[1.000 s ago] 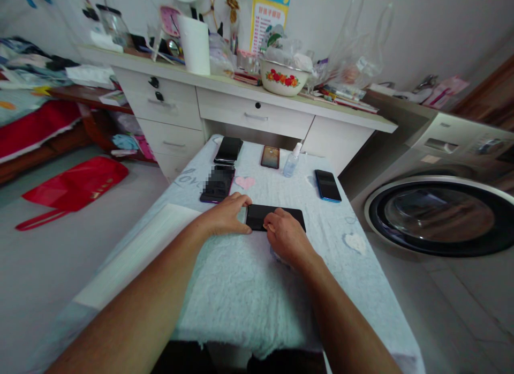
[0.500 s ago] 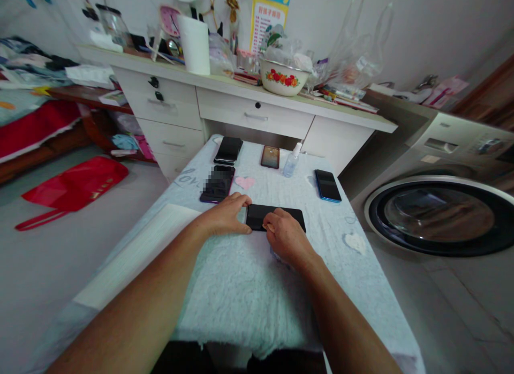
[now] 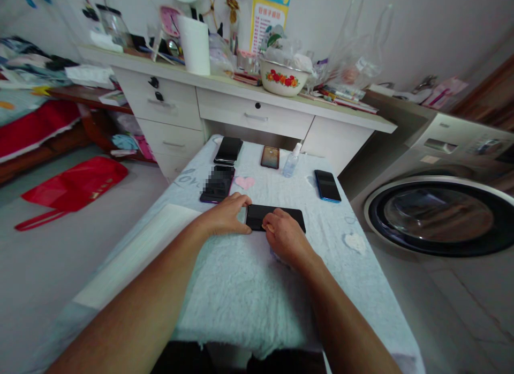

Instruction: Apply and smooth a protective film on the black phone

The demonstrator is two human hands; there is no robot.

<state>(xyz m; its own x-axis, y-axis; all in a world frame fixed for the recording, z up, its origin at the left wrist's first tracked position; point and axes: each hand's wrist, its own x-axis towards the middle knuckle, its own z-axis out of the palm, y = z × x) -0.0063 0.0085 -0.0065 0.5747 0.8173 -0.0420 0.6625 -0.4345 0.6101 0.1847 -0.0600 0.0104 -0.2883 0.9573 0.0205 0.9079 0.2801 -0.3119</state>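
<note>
A black smartphone [image 3: 257, 216] lies flat and sideways on the cloth-covered table, dark screen up. My left hand [image 3: 227, 216] grips its left end, thumb at the near corner and fingers at the far one. Over the middle of the screen, my right hand [image 3: 284, 232] is curled with its fingertips pressed together. A small orange-tan edge shows at those fingers, but what it belongs to is too small to make out. Another dark phone [image 3: 225, 185] rests just beyond my left hand, partly pixelated.
Toward the back stand a clear spray bottle [image 3: 291, 162], a brown phone or case [image 3: 270, 157] and a dark phone stack [image 3: 228, 150]. A blue-edged phone [image 3: 327, 186] lies right. A white strip [image 3: 136, 259] runs along the left. A washing machine [image 3: 441, 149] flanks the table.
</note>
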